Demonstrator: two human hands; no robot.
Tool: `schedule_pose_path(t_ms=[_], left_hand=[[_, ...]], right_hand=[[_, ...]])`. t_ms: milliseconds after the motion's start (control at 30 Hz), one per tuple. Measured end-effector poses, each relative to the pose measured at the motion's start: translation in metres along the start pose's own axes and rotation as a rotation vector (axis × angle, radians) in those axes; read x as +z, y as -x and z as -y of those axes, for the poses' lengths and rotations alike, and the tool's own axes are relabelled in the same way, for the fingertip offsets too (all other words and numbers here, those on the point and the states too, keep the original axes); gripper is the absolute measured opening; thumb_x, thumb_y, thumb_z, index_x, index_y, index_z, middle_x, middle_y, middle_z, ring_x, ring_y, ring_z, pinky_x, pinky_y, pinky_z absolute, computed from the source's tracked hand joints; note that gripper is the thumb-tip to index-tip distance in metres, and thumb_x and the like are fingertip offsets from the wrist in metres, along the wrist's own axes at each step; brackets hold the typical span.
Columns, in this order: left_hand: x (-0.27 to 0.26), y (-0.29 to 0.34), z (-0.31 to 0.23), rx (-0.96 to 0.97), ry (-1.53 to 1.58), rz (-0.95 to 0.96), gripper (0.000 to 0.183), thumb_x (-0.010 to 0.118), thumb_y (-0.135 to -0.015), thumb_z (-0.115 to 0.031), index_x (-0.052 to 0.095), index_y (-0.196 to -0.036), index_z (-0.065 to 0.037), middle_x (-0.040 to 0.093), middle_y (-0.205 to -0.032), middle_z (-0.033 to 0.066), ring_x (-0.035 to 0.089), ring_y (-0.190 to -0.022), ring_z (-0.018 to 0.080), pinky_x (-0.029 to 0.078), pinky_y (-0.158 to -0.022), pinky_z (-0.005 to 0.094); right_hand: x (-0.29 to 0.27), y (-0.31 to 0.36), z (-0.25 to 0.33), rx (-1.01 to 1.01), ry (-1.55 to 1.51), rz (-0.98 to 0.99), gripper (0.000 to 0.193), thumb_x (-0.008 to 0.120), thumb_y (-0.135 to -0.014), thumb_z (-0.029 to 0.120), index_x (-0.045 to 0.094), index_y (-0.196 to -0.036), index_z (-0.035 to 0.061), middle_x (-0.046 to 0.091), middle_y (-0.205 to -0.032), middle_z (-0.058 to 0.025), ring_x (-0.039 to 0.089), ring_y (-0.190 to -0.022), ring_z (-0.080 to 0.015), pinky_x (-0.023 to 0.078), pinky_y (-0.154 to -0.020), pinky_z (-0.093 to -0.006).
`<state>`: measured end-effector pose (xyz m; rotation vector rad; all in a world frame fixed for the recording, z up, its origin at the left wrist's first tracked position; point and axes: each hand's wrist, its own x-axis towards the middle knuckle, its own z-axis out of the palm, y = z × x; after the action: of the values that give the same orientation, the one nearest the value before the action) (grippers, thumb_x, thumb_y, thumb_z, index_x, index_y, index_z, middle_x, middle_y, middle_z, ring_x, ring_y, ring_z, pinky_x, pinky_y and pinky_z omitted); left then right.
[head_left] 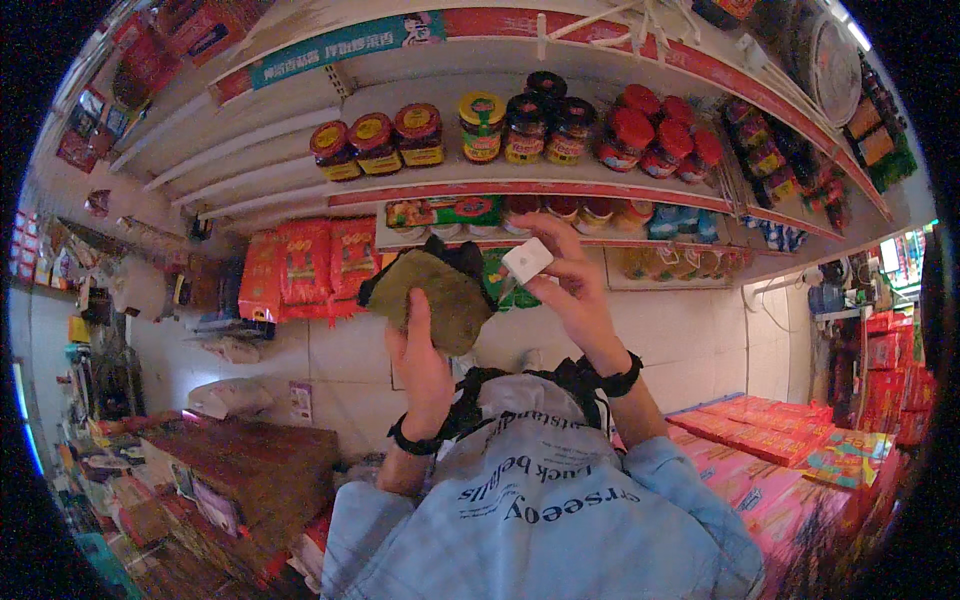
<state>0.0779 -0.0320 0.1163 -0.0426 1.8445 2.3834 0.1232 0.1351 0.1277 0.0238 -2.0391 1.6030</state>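
Observation:
In front of my chest, my left hand [422, 362] grips an olive-green cloth [425, 300], thumb lying across its face. A black, crumpled edge [440, 257] shows along the far side of the cloth; whether it is a pouch or a folded rag I cannot tell. Just to the right, my right hand [572, 300] pinches a small white block with rounded corners [527, 261] between thumb and fingers. That block is held close to the cloth's right edge, apart from it as far as I can see. Both wrists wear black bands.
Ahead runs a white shelf [460, 185] with several dark jars [525, 128], yellow-labelled jars [372, 145] and red-lidded jars [668, 140]. Red packets [315, 262] stand below at left. Red and pink boxes [750, 440] are stacked at right. A brown cabinet [240, 465] stands at left.

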Motion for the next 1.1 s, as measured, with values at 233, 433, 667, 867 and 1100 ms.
schedule_pose_path(t_ms=[233, 433, 667, 867, 1100], left_hand=[[0.015, -0.008, -0.019, -0.099, 0.269, 0.019, 0.036, 0.05, -0.086, -0.021, 0.042, -0.114, -0.001, 0.05, -0.11, 0.0075, 0.05, -0.099, 0.0161, 0.042, -0.083, 0.0307], [0.017, -0.008, -0.022, -0.079, 0.242, 0.042, 0.036, 0.049, -0.087, -0.02, 0.041, -0.116, -0.001, 0.049, -0.11, 0.0068, 0.048, -0.099, 0.015, 0.04, -0.084, 0.0299], [0.012, -0.007, -0.009, 0.099, -0.051, 0.122, 0.033, 0.046, -0.088, -0.02, 0.043, -0.114, 0.0, 0.048, -0.109, 0.0074, 0.046, -0.099, 0.0148, 0.037, -0.084, 0.027], [0.014, -0.006, -0.009, 0.128, -0.072, 0.139, 0.031, 0.045, -0.088, -0.019, 0.044, -0.112, 0.001, 0.049, -0.108, 0.0074, 0.047, -0.097, 0.0141, 0.039, -0.083, 0.0268], [0.021, -0.005, -0.005, -0.094, 0.252, 0.114, 0.033, 0.05, -0.085, -0.021, 0.048, -0.112, -0.002, 0.052, -0.111, 0.0076, 0.049, -0.1, 0.0167, 0.039, -0.086, 0.0314]], right_hand=[[-0.004, -0.005, 0.0, 0.016, -0.173, 0.113, 0.018, 0.055, -0.07, 0.004, 0.063, -0.085, 0.003, 0.042, -0.123, -0.0109, 0.033, -0.118, -0.027, 0.022, -0.099, -0.0378], [0.001, -0.005, 0.013, 0.278, -0.457, 0.205, 0.025, 0.049, -0.079, 0.014, 0.061, -0.096, -0.0004, 0.035, -0.128, -0.0119, 0.032, -0.12, -0.0241, 0.022, -0.1, -0.0349], [0.002, -0.002, 0.014, 0.247, -0.378, 0.216, 0.027, 0.047, -0.08, 0.012, 0.057, -0.102, -0.0024, 0.034, -0.129, -0.0117, 0.029, -0.122, -0.0225, 0.021, -0.1, -0.0334], [0.005, 0.007, 0.019, 0.284, -0.557, 0.058, 0.032, 0.046, -0.079, 0.012, 0.053, -0.107, -0.0021, 0.034, -0.129, -0.0114, 0.029, -0.122, -0.0206, 0.019, -0.1, -0.0318], [0.016, 0.005, 0.032, 0.212, -0.017, -0.018, 0.032, 0.059, -0.071, 0.01, 0.055, -0.1, -0.0006, 0.04, -0.122, -0.0097, 0.035, -0.116, -0.0207, 0.024, -0.097, -0.0318]])
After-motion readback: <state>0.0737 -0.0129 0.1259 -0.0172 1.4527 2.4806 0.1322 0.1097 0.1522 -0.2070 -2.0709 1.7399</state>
